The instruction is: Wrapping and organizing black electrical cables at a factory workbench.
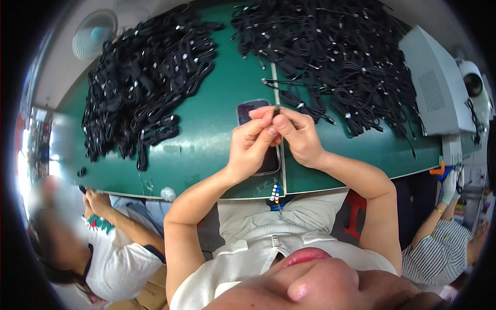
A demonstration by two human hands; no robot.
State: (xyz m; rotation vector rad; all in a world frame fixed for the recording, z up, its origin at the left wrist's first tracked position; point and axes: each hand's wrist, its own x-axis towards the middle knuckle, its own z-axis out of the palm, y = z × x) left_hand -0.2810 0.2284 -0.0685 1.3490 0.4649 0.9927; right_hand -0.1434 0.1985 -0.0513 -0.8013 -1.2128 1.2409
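Observation:
Both my hands meet above the table's near edge, fingertips touching. My right hand (305, 140) is closed in a pinch, and a small black piece (277, 110) shows at its fingertips; its kind is too small to tell. My left hand (249, 147) is closed too, thumb against fingers, right beside that piece. Whatever lies between the left fingertips is hidden. Under the hands is a dark smartphone (269, 164) in a clear case, partly covered by them.
Piles of coiled black cables (150, 77) and more black cables (330, 57) cover the far left and far right of the green table (206, 155). A grey metal box (431, 88) stands at the right. People sit on both sides, a co-worker's gloved hand (449, 186) at the right.

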